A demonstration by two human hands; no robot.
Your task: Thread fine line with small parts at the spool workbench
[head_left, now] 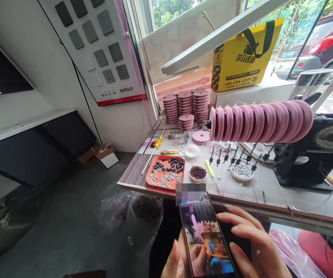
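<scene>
A smartphone (207, 241) is held upright at the lower middle, its lit screen showing a picture of hands and coloured objects. My left hand (175, 258) is closed around the phone's left side from below, thumb along the edge. My right hand (254, 241) is beside the phone's right edge, its fingers apart and bent; whether a fingertip touches the phone I cannot tell. Just beyond the phone, on the table, are an orange tray (147, 179) with small black and silvery parts, a bowl of dark brown pieces (198, 173) and a green-handled hook tool (209, 168).
A row of pink spools (259, 120) is mounted on a black machine (302, 166) at right. Stacked pink discs (185, 104) stand by the window. A white dish of grey beads (242, 171) sits under the spools. A yellow bag (244, 58) is behind. A bin (144, 220) stands below the table.
</scene>
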